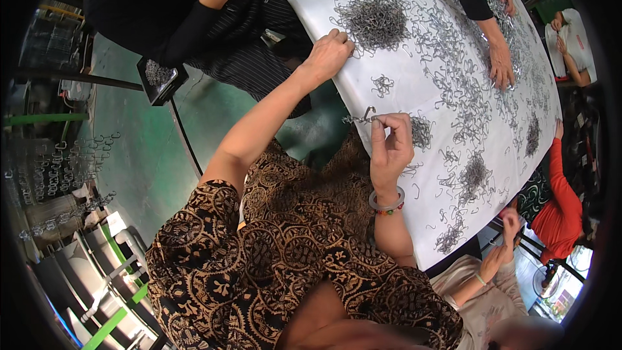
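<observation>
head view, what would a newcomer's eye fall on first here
Probably the dense dark heap of metal hooks toward the top of the white table, with many more scattered across it. Next, the right grip pinching a few linked-looking hooks by the table's left edge. The bright red sleeve stands out at far right.

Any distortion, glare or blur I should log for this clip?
Head view: fisheye distortion bows the edge of the white table, with a black surround; head view: the right hand and the metal hooks it pinches look fairly sharp; head view: a bright patch at lower right looks washed out, and the bottom edge is smeared toward the right.
</observation>
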### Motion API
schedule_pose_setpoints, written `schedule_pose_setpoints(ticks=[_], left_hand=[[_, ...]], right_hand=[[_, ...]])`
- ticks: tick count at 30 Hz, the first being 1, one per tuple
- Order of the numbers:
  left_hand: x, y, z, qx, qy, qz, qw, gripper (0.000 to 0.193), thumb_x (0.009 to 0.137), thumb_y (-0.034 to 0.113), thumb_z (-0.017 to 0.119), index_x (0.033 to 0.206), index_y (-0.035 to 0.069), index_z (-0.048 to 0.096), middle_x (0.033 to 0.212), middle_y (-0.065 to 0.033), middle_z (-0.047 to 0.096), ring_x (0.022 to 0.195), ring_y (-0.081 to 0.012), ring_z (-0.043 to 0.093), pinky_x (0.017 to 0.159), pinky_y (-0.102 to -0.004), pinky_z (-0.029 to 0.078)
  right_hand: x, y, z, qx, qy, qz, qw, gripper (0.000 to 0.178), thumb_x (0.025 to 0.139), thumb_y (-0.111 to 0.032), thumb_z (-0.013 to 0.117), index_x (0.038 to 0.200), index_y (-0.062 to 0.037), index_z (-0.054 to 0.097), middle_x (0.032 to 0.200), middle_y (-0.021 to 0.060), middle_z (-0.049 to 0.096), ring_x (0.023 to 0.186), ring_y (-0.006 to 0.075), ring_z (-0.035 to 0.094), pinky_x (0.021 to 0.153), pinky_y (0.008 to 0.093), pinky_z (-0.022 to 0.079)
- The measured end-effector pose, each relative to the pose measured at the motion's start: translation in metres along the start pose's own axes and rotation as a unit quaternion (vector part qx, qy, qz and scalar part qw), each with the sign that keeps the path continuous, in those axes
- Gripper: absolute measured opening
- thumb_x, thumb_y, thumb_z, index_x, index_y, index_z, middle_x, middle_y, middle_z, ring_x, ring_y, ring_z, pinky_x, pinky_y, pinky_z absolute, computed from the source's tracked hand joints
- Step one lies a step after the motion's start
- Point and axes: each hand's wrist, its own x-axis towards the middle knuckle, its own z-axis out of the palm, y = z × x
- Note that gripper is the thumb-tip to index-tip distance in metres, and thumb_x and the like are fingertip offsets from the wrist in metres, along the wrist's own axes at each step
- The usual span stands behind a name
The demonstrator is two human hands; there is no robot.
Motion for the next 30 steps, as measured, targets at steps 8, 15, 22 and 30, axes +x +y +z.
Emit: schedule_pose_setpoints(ticks=[8, 15, 22, 30], left_hand=[[-0.037, 0.03, -0.021, -0.234, 0.068, -0.169, 0.955, 0.018, 0.093, 0.008, 0.055, 0.103, -0.003, 0.066, 0.096, -0.0196, 0.068, 0.086, -0.0274, 0.067, 0.078, -0.0359, 0.051], [-0.076, 0.091, -0.092, -0.582, 0.079, -0.242, 0.772, 0.021, 0.092, 0.014, 0.065, 0.103, -0.003, 0.066, 0.085, -0.0028, 0.066, 0.078, -0.0092, 0.061, 0.073, -0.0216, 0.047], [-0.08, 0.127, -0.097, -0.514, 0.13, -0.136, 0.837, 0.013, 0.093, 0.008, 0.064, 0.097, -0.004, 0.064, 0.099, -0.0071, 0.069, 0.081, -0.0091, 0.06, 0.073, -0.0249, 0.051], [-0.077, 0.131, -0.101, -0.629, 0.093, -0.169, 0.754, 0.013, 0.096, 0.007, 0.058, 0.104, -0.004, 0.059, 0.098, -0.0097, 0.07, 0.093, -0.0106, 0.063, 0.082, -0.0261, 0.052]], right_hand=[[-0.006, 0.011, 0.002, 0.041, 0.017, 0.035, 0.998, 0.004, 0.09, 0.003, 0.061, 0.092, 0.0042, 0.058, 0.088, 0.0051, 0.052, 0.078, 0.0122, 0.05, 0.071, 0.0244, 0.042], [-0.013, 0.021, 0.004, 0.074, 0.044, 0.052, 0.995, 0.004, 0.091, 0.002, 0.061, 0.091, 0.0039, 0.058, 0.087, 0.0041, 0.052, 0.077, 0.011, 0.049, 0.07, 0.0239, 0.042], [-0.014, 0.021, 0.005, 0.002, 0.075, 0.003, 0.997, 0.007, 0.086, 0.002, 0.064, 0.088, 0.0015, 0.058, 0.083, 0.0059, 0.053, 0.074, 0.0145, 0.052, 0.067, 0.0265, 0.044], [-0.016, 0.013, -0.001, -0.083, 0.046, -0.06, 0.994, 0.008, 0.084, 0.003, 0.066, 0.09, 0.0005, 0.063, 0.084, 0.0092, 0.058, 0.074, 0.0196, 0.056, 0.068, 0.0304, 0.047]])
